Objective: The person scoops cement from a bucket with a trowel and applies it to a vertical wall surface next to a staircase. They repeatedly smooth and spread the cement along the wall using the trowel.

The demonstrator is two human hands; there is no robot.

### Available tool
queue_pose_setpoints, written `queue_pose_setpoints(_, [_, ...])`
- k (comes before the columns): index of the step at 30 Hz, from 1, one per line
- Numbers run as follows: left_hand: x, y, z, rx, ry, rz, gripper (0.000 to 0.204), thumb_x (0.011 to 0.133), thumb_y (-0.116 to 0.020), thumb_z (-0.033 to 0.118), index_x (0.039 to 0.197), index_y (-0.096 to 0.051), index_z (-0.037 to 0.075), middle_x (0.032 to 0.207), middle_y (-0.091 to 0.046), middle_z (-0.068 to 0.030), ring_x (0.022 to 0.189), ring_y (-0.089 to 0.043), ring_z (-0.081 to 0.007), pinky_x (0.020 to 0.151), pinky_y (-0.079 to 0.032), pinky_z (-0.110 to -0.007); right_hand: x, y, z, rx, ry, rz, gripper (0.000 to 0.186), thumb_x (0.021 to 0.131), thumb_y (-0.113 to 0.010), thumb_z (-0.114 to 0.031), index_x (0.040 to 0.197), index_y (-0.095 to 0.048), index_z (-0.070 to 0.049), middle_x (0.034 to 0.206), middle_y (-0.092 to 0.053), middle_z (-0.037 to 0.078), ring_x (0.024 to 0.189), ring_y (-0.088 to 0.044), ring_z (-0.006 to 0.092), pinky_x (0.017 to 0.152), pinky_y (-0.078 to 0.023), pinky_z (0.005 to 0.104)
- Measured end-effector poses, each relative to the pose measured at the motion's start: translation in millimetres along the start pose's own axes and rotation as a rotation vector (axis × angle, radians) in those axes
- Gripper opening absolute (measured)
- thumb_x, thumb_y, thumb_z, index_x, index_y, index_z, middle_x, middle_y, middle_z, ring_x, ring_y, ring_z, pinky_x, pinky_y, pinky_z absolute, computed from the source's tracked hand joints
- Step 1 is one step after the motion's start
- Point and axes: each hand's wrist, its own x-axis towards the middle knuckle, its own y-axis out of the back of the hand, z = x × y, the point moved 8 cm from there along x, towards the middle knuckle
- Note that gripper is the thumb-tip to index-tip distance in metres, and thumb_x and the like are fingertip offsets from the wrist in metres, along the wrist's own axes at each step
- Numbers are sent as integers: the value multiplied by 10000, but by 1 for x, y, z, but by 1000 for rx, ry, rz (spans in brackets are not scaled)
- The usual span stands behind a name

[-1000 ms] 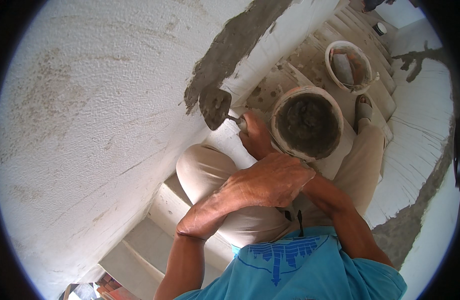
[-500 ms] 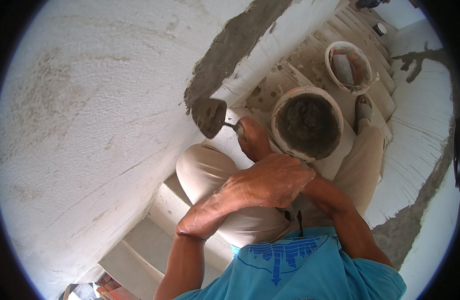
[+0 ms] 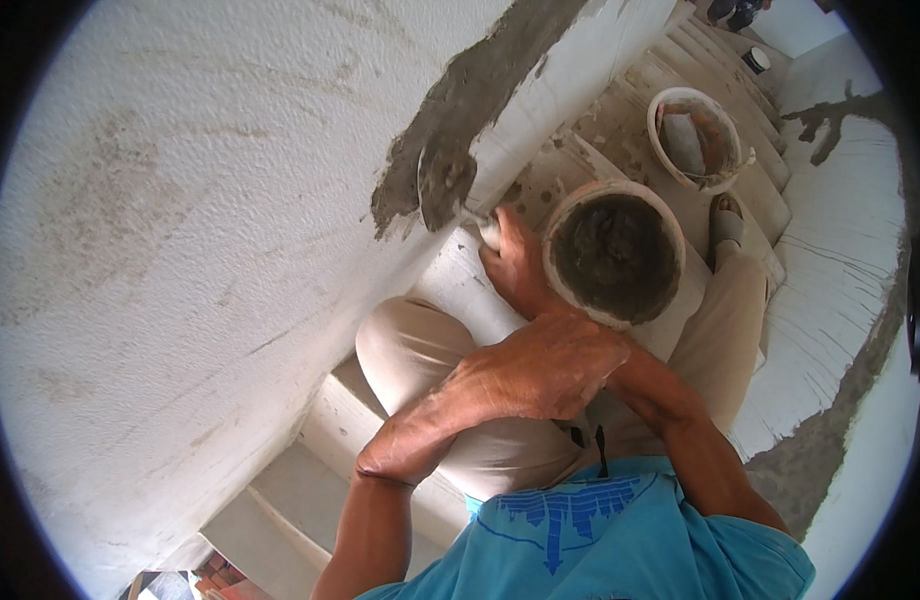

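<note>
Trowel (image 3: 446, 185) @ mortar strip (image 3: 472, 95) on L wall (image 3: 230, 210), mortar bucket (image 3: 612, 187) nr.

- Trowel (image 3: 448, 188), one: grey blade smeared with mortar, short pale handle gripped in the right hand (image 3: 520, 265); blade was tilted and raised in front of the lower end of the mortar strip, contact not discernible.
- Mortar strip (image 3: 475, 95), one: dark grey, with ragged edges, ran diagonally along the white wall (image 3: 200, 250).
- Bucket (image 3: 610, 187), one: round, pale, mortar-stained rim; stood open just beside the right hand.
- Mortar (image 3: 620, 255), one batch: dark grey, wet-looking, lumpy towards the middle, lay within the bucket.
</note>
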Motion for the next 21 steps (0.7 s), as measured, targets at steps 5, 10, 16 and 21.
queue_pose_setpoints(5, [0, 3, 1, -2, -12, 5, 111, 716, -651, 22, 787, -568, 3, 711, -594, -192, 740, -629, -393, 617, -477, -482, -25, 6, 10, -15, -27, 18, 331, 763, -617, 19, 1077, -520, -15, 922, -586, 231, 842, -588, 428, 726, -472, 473])
queue_pose_setpoints(10, [-4, 1, -1, 12, 4, -7, 133, 725, -654, 27, 831, -576, 5, 736, -603, -187, 750, -632, -388, 625, -480, -478, 17, 22, -5, 135, -85, 114, 234, 780, -612, 7, 1005, -548, -6, 838, -593, 174, 736, -593, 321, 702, -485, 401])
queue_pose_setpoints(16, [0, 2, 3, 20, -9, -17, 167, 737, -657, 33, 885, -585, 6, 766, -614, -181, 762, -636, -382, 636, -484, -475, 19, 22, -8, -52, 48, 68, 389, 765, -614, 27, 1135, -501, -15, 917, -582, 241, 842, -578, 460, 711, -471, 489])
queue_pose_setpoints(21, [1, 1, 2, 20, -7, -23, 198, 746, -660, 38, 930, -593, 7, 791, -623, -175, 772, -638, -377, 645, -487, -471, -9, 21, 11, -39, 19, 50, 330, 775, -610, 4, 1096, -536, 9, 885, -606, 204, 810, -611, 403, 718, -489, 409])
